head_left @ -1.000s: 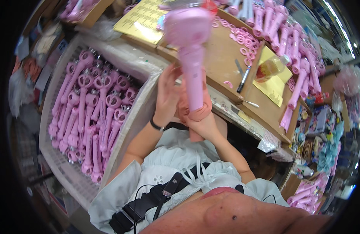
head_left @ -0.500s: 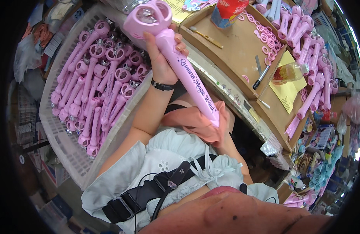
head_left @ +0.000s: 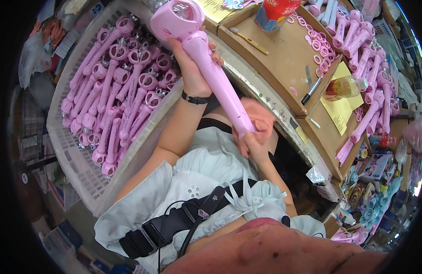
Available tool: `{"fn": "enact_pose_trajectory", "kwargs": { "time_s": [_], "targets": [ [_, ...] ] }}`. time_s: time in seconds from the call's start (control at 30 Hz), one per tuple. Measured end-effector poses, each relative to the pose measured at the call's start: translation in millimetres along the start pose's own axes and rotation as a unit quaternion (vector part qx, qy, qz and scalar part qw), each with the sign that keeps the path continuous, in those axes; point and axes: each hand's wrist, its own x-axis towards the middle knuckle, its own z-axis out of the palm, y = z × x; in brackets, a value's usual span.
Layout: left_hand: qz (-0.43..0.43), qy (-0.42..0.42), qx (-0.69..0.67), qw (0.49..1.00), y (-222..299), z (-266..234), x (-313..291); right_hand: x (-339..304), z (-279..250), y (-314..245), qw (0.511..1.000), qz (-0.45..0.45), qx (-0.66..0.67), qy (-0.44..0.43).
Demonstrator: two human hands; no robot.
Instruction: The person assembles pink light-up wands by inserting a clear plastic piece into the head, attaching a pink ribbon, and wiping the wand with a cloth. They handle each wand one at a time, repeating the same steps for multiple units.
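Note:
My left hand (head_left: pixel 195 75) is wrapped round the neck of a pink toy wand (head_left: pixel 220 84), just below its big rounded head, which has a clear window. The wand slants down to the right across my lap. At its lower end my right hand (head_left: pixel 255 145) is closed, holding a bunched orange cloth (head_left: pixel 261 118) against the wand's tip. Some fingers of the right hand are hidden by the cloth. The side of the shaft facing up looks plain pink.
Left of me stands a white plastic crate (head_left: pixel 85 182) full of similar pink wands. On the right, a cardboard tray (head_left: pixel 270 68) holds pink rings, a brush (head_left: pixel 249 41), a marker (head_left: pixel 311 90) and a blade. A bottle (head_left: pixel 343 89) lies beside it, near more piled wands (head_left: pixel 371 114).
The wand has rolled, so the dark lettering on its shaft no longer shows. My right hand has come out from behind the cloth and grips it at the wand's tip.

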Motion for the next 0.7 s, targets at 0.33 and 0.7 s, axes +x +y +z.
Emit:
{"fn": "enact_pose_trajectory", "kwargs": {
  "time_s": [0.33,0.7],
  "targets": [
    [0.0,0.008,-0.015,1.0,0.8,-7.4,3.8,-13.0,-23.1,21.0,0.83,0.352,0.424,-0.086],
    [-0.048,-0.029,-0.069,0.996,0.5,-23.5,9.7,-5.2,-15.5,1.9,0.984,0.111,0.106,-0.094]
  ]
}}
